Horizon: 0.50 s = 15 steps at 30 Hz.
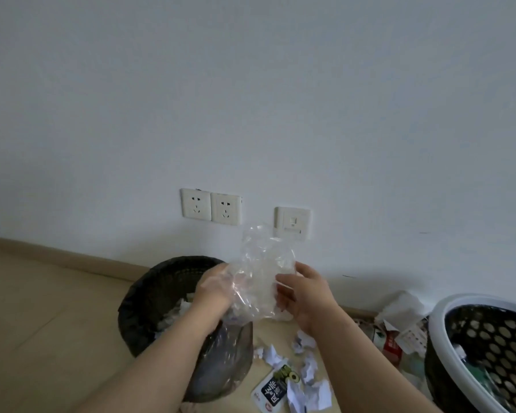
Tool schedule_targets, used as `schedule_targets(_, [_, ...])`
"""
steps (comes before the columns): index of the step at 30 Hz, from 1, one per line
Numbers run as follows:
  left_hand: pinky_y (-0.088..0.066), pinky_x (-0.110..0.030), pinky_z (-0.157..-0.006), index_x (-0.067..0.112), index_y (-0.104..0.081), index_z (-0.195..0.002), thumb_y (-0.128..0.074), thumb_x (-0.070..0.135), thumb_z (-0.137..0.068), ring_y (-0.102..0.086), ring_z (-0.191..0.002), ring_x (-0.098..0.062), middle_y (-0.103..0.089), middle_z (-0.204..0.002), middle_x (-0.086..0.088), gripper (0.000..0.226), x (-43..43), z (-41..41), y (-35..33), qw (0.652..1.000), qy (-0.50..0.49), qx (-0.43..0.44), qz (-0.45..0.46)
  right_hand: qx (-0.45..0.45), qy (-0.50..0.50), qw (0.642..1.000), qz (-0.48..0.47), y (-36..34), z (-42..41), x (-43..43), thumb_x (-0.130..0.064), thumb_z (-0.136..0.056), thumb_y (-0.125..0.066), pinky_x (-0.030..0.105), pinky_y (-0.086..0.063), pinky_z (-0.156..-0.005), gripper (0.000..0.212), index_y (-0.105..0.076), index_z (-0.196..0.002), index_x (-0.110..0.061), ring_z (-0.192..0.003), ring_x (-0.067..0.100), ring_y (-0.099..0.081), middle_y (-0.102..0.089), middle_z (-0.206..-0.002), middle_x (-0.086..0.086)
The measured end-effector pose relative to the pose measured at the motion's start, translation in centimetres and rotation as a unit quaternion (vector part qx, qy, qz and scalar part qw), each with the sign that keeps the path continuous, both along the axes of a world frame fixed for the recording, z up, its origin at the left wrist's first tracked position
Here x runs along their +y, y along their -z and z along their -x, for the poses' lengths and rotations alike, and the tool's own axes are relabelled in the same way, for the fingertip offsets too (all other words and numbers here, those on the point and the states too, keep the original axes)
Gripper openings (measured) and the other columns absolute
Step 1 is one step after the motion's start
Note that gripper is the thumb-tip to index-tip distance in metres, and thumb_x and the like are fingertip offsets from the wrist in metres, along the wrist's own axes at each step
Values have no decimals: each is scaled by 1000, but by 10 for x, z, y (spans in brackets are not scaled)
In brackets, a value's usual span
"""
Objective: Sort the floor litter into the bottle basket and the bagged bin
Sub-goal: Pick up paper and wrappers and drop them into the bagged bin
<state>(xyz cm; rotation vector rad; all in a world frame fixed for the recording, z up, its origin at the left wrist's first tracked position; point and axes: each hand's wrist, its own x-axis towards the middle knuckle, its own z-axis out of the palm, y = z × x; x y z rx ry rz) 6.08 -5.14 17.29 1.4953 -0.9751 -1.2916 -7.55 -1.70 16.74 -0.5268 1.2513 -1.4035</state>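
Both my hands hold a crumpled clear plastic wrapper (258, 269) up in front of the wall, just above the right rim of the black bagged bin (149, 296). My left hand (213, 289) grips its left side, partly veiled by the film. My right hand (303, 293) pinches its right edge. White crumpled paper lies inside the bin. The dark mesh bottle basket with a white rim (438, 326) stands at the right edge, bottles dimly visible inside. On the floor between the two lie crumpled paper balls (304, 342) and a black and white snack packet (276, 386).
A pile of mixed litter with a white bag (402, 311) and a red package (393, 347) sits against the wall left of the basket. Wall sockets (210, 207) are above the bin. Bare beige floor (42, 323) stretches to the left.
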Motion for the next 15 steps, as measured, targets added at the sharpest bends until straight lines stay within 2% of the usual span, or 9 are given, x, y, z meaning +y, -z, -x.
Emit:
schedule_targets(2, [-40, -37, -101, 1, -46, -135, -45, -4, -93, -47, -126, -34, -49, -136, -18, 42, -18, -23, 4, 999, -5, -8, 53, 14, -9, 1000, 1, -1, -4, -1, 5, -90, -53, 27, -51, -56, 32, -51, -118, -11, -68, 21, -57, -58, -87, 14])
schedule_targets(4, [-46, -42, -81, 0, -59, -108, -54, -6, -87, -56, -101, -35, -58, -108, -19, 23, -27, -43, 11, 990, -61, -33, 119, 41, -24, 999, -11, 2, -8, -3, 0, -91, -53, 29, -50, -62, 28, -52, -116, -13, -69, 21, -56, -58, -89, 11])
schedule_targets(5, [-42, -36, -71, 4, -56, -90, -54, -8, -84, -53, -88, -29, -55, -92, -14, 14, -31, -50, 15, 986, -67, -61, 139, 59, -28, 998, -19, 5, -11, -4, -2, -92, -53, 29, -49, -61, 28, -52, -117, -13, -68, 20, -55, -58, -89, 10])
schedule_targets(7, [-31, -27, -64, 11, -43, -78, -45, -13, -81, -43, -81, -20, -46, -80, -1, 24, -38, -59, 23, 974, -92, -130, 163, 86, -36, 995, -36, 9, -18, -5, -5, -92, -52, 28, -46, -58, 27, -52, -118, -13, -65, 18, -53, -57, -87, 8])
schedule_targets(9, [-32, -28, -64, 11, -44, -88, -41, -7, -84, -45, -81, -22, -48, -90, -6, 19, -35, -61, 25, 958, -120, -203, 161, 98, -48, 993, -47, 12, -24, -5, -7, -93, -49, 27, -45, -57, 25, -51, -118, -12, -63, 17, -51, -56, -85, 7])
schedule_targets(10, [-37, -30, -69, 10, -48, -100, -46, 1, -88, -49, -87, -27, -50, -103, -11, 15, -35, -60, 27, 952, -117, -240, 149, 103, -53, 992, -52, 14, -25, -5, -7, -94, -48, 27, -45, -57, 24, -51, -118, -12, -63, 17, -50, -55, -84, 7])
schedule_targets(12, [-43, -39, -85, 12, -43, -127, -57, 23, -90, -47, -112, -35, -40, -132, -14, 41, -38, -59, 34, 944, -69, -314, 77, 117, -67, 989, -63, 19, -31, -6, -8, -95, -46, 27, -45, -58, 22, -51, -116, -12, -62, 16, -50, -55, -83, 6])
schedule_targets(15, [-34, -46, -103, 22, -27, -143, -50, 43, -91, -25, -134, -33, -14, -151, -6, 60, -35, -55, 40, 920, -8, -391, 31, 131, -82, 984, -86, 26, -37, -4, -8, -96, -43, 26, -44, -56, 16, -52, -109, -12, -60, 15, -50, -54, -82, 6])
